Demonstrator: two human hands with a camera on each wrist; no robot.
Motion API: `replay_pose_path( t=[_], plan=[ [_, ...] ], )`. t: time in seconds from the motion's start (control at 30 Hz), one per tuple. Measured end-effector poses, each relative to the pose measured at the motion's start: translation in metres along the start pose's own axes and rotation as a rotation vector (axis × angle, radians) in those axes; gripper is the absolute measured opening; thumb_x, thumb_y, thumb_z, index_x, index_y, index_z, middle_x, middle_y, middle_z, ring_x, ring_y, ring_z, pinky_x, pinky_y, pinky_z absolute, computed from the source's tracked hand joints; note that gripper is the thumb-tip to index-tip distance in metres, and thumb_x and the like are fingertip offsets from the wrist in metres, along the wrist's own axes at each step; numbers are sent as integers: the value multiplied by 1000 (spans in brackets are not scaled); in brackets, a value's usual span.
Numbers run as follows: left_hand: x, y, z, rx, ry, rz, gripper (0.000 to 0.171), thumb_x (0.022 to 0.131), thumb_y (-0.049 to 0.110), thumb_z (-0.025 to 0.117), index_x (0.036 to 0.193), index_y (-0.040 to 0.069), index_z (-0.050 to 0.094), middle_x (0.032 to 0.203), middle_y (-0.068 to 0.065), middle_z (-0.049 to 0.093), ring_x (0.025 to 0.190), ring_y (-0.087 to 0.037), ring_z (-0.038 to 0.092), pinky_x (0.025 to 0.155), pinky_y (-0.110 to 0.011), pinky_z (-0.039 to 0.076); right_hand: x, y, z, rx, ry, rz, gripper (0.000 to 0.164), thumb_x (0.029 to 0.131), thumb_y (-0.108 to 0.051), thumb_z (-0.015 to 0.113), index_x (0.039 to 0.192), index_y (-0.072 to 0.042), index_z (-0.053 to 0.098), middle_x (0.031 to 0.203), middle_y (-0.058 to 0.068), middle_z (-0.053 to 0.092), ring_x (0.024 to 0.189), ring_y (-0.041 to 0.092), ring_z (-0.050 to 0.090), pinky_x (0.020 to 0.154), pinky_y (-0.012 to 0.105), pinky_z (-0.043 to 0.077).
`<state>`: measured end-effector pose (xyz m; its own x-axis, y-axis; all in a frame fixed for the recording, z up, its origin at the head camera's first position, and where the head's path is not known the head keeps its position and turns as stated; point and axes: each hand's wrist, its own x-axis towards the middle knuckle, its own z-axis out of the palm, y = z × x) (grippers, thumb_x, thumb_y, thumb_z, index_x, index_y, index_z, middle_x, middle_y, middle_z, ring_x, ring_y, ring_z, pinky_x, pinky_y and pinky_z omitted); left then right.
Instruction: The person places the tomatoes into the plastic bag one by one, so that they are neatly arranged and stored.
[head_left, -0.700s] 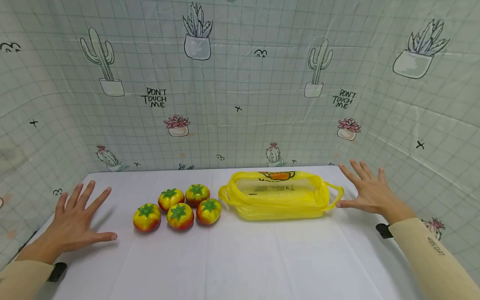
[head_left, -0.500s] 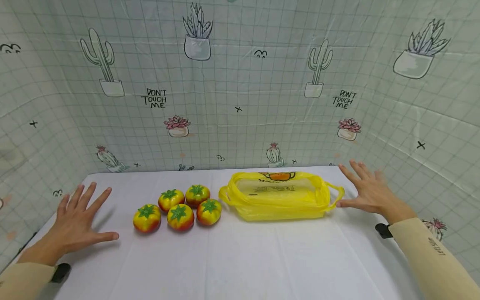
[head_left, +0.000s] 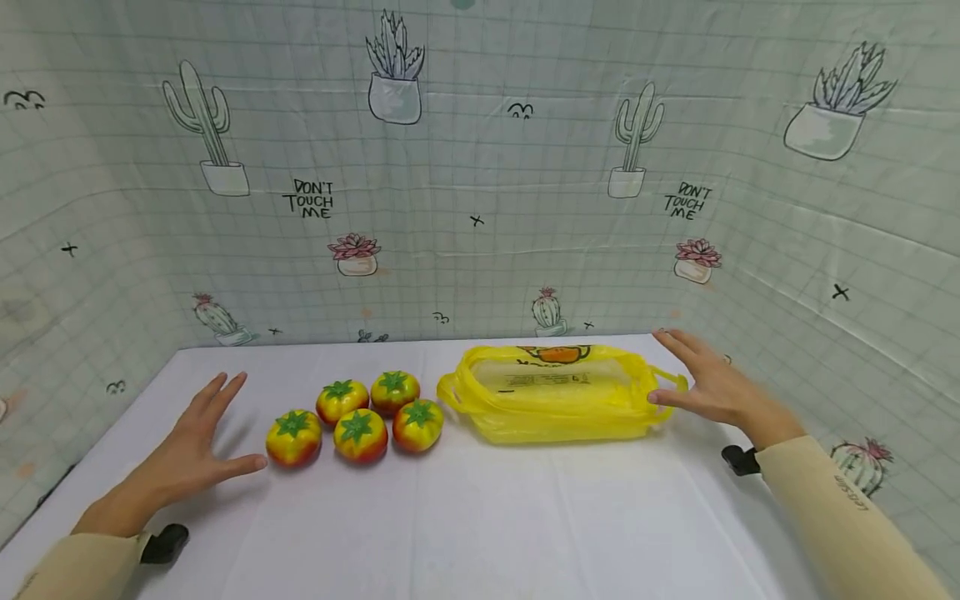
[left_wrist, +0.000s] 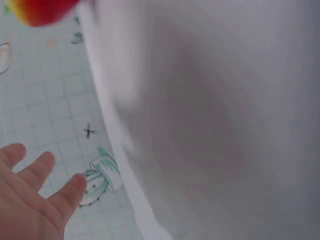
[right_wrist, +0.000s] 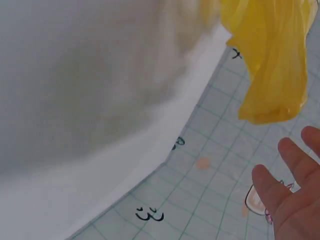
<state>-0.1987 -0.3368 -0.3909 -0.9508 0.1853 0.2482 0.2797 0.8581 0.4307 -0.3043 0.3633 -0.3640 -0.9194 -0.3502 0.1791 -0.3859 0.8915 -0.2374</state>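
Note:
Several round, shiny yellow-and-red fruits (head_left: 361, 434) with green star-shaped tops, like tomatoes or persimmons, sit in a cluster left of centre. To their left my left hand (head_left: 180, 458) hovers with fingers extended and holds nothing. Its thumb tip is close to the leftmost fruit (head_left: 293, 438); part of a fruit (left_wrist: 42, 10) shows in the left wrist view. Right of the cluster lies a yellow plastic bag (head_left: 562, 423), its mouth spread open and a handle loop at each end. My right hand (head_left: 723, 392), fingers extended, is by the right loop. Whether the thumb touches it, I cannot tell.
A white cloth covers the table (head_left: 480, 525). Behind and at both sides rises a grid-patterned curtain (head_left: 465, 167) printed with cacti and lettering. Each forearm wears a beige sleeve (head_left: 840, 500) and a dark device (head_left: 165, 543) at the wrist.
Both hands have moved inward: the left one to the right towards the fruits, the right one to the left towards the bag. Fruits and bag have stayed in place.

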Motion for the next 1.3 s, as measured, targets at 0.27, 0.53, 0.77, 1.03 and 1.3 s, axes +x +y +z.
replay_pose_path(
  t=[0.27,0.53,0.77,1.03,1.3],
  plan=[
    [7,17,4,-150,-47,-14,108,76,34,79,155,19,7,153,-28,5,130,-54,19,88,-76,27,15,-14,10,135,-6,-15,89,82,-55,67,152,-23,23,155,16,20,137,45,23,94,73,25],
    [13,26,12,-226,-108,-14,102,76,31,80,152,9,15,145,-31,22,122,-51,36,93,-65,36,25,-23,13,205,-15,-5,81,81,-52,69,147,-18,36,154,16,23,138,44,20,99,71,21],
    [17,28,15,-249,-156,-49,84,77,34,79,140,3,32,137,-26,35,115,-44,46,92,-59,43,29,-22,22,264,-42,38,73,77,-51,74,134,-12,49,154,17,21,138,45,18,101,69,21],
    [16,29,20,-291,-177,-74,72,77,29,80,129,2,39,127,-20,45,108,-37,52,89,-51,48,30,-14,33,268,-86,82,69,76,-50,75,128,-10,54,154,19,21,136,46,21,102,68,21],
    [16,29,24,-281,-176,-56,73,76,25,81,131,2,39,128,-21,46,106,-34,53,84,-38,50,30,-14,40,246,-89,64,79,75,-48,76,135,-5,49,151,25,23,136,45,22,104,65,20]
  ],
)
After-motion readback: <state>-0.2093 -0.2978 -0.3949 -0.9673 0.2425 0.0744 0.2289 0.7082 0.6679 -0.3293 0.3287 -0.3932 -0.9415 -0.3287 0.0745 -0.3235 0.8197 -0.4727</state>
